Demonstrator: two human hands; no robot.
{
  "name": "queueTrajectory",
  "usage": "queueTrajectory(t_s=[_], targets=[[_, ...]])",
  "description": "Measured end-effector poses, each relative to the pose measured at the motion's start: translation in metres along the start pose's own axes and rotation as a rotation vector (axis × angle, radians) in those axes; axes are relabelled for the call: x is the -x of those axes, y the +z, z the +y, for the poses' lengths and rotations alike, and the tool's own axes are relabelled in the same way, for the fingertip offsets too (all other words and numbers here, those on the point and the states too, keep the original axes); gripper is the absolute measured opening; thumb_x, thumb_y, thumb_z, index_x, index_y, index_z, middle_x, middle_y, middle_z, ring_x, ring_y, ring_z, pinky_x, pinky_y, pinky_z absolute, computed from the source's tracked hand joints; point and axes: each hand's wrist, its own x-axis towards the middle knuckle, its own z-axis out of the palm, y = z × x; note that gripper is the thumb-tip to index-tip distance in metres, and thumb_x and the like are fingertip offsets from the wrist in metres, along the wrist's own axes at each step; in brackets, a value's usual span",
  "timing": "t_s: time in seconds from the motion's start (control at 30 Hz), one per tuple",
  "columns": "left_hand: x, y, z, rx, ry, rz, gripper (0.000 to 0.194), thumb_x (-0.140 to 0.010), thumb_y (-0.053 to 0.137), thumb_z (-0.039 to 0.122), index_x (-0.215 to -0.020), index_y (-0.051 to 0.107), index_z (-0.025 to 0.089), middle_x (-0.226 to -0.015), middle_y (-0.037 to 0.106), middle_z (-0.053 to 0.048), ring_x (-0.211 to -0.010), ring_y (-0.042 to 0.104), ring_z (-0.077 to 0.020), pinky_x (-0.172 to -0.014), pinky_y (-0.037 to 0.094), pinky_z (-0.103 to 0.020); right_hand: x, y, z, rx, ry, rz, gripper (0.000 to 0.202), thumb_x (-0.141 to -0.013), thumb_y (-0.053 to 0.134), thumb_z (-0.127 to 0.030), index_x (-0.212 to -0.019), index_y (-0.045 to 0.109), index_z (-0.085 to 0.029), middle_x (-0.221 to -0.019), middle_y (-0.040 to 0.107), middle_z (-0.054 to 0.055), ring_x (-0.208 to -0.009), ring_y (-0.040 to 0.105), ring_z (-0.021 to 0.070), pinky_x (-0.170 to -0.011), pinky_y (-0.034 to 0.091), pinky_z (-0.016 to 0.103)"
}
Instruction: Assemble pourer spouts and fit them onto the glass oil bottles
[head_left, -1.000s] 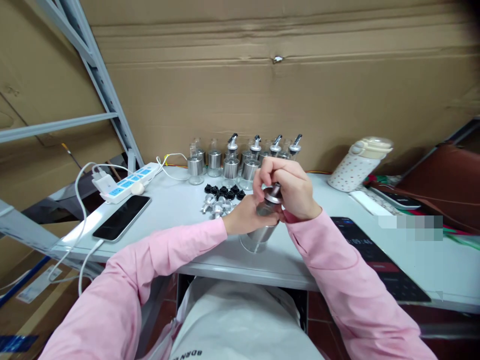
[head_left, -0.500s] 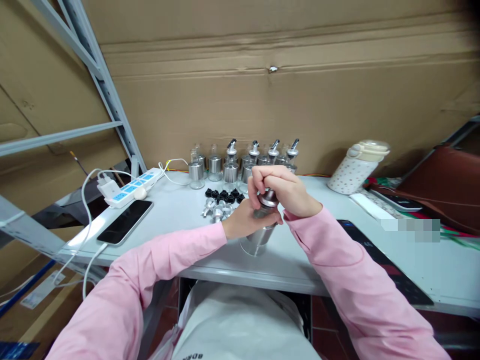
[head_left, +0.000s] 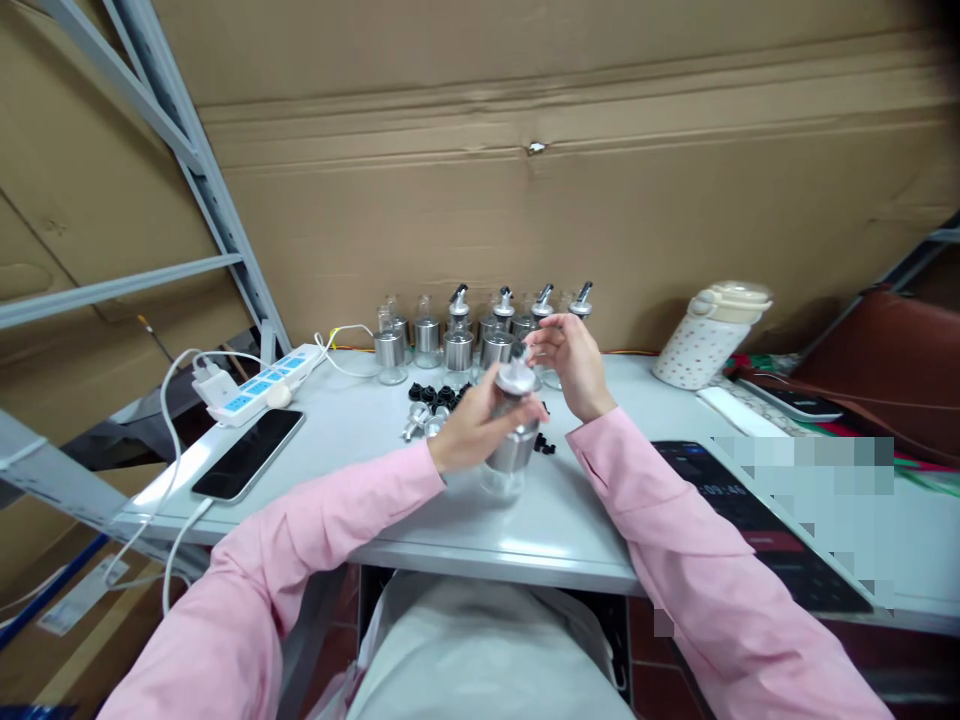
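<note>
My left hand [head_left: 480,425] is wrapped round the neck of a glass oil bottle [head_left: 511,455] with a steel sleeve, near the table's front edge. A silver pourer top [head_left: 517,376] sits on its mouth. Beside that top, my right hand [head_left: 574,362] is off the bottle with its fingers apart and slightly curled. Black stoppers [head_left: 427,393] and silver pourer parts [head_left: 415,420] lie in a cluster left of the bottle. A few small black pieces [head_left: 546,446] show just right of it.
Several oil bottles [head_left: 390,352] stand along the cardboard wall, some with pourers. To the left are a power strip [head_left: 266,385] and a phone [head_left: 250,455]. A tablet [head_left: 757,530], a white tumbler [head_left: 701,345] and a brown bag [head_left: 892,375] lie to the right.
My right hand has let go of the pourer top and moved up and to the right, its fingers opening. The held bottle has come more upright, with my left hand still round it.
</note>
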Motion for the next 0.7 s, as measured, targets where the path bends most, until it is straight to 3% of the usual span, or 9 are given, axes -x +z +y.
queueTrajectory(t_s=[0.13, 0.23, 0.33, 0.47, 0.7], targets=[[-0.032, -0.044, 0.033, -0.287, 0.201, 0.225, 0.034, -0.084, 0.048, 0.05, -0.096, 0.041, 0.019, -0.086, 0.062, -0.003, -0.084, 0.059, -0.0146, -0.081, 0.043, -0.03, 0.001, -0.003, 0.001, 0.053, -0.06, 0.057, 0.043, -0.074, 0.049, -0.062, -0.081, 0.047, -0.02, -0.061, 0.062, -0.001, -0.049, 0.057, 0.0105, -0.049, 0.045, 0.023], [-0.052, -0.081, 0.035, -0.544, 0.265, 0.343, 0.03, -0.087, 0.045, 0.046, -0.1, 0.042, 0.02, -0.093, 0.062, -0.004, -0.092, 0.058, -0.0155, -0.089, 0.041, -0.032, 0.002, -0.005, 0.0, 0.071, -0.078, 0.087, 0.045, -0.075, 0.046, -0.065, -0.08, 0.047, -0.02, -0.059, 0.062, -0.001, -0.048, 0.058, 0.0107, -0.049, 0.045, 0.023], [-0.061, -0.106, 0.009, -0.696, 0.218, 0.402, 0.03, -0.087, 0.044, 0.046, -0.1, 0.041, 0.02, -0.093, 0.062, -0.005, -0.093, 0.058, -0.0171, -0.091, 0.039, -0.034, 0.003, -0.007, -0.001, 0.077, -0.095, 0.101, 0.048, -0.076, 0.041, -0.067, -0.08, 0.047, -0.02, -0.058, 0.061, -0.001, -0.047, 0.057, 0.0109, -0.05, 0.047, 0.024], [-0.062, -0.123, -0.033, -0.776, 0.101, 0.419, 0.03, -0.088, 0.041, 0.048, -0.096, 0.04, 0.019, -0.092, 0.063, -0.007, -0.091, 0.059, -0.0197, -0.088, 0.04, -0.036, 0.006, -0.007, -0.005, 0.105, -0.135, 0.103, 0.047, -0.076, 0.041, -0.067, -0.08, 0.046, -0.021, -0.058, 0.06, -0.001, -0.048, 0.057, 0.0115, -0.051, 0.048, 0.025], [-0.061, -0.142, -0.06, -0.802, 0.002, 0.494, 0.032, -0.088, 0.041, 0.046, -0.101, 0.039, 0.018, -0.098, 0.062, -0.01, -0.095, 0.059, -0.0203, -0.09, 0.04, -0.036, 0.009, -0.007, -0.006, 0.118, -0.151, 0.091, 0.045, -0.077, 0.042, -0.065, -0.079, 0.047, -0.021, -0.057, 0.059, -0.002, -0.048, 0.057, 0.0114, -0.05, 0.046, 0.024]])
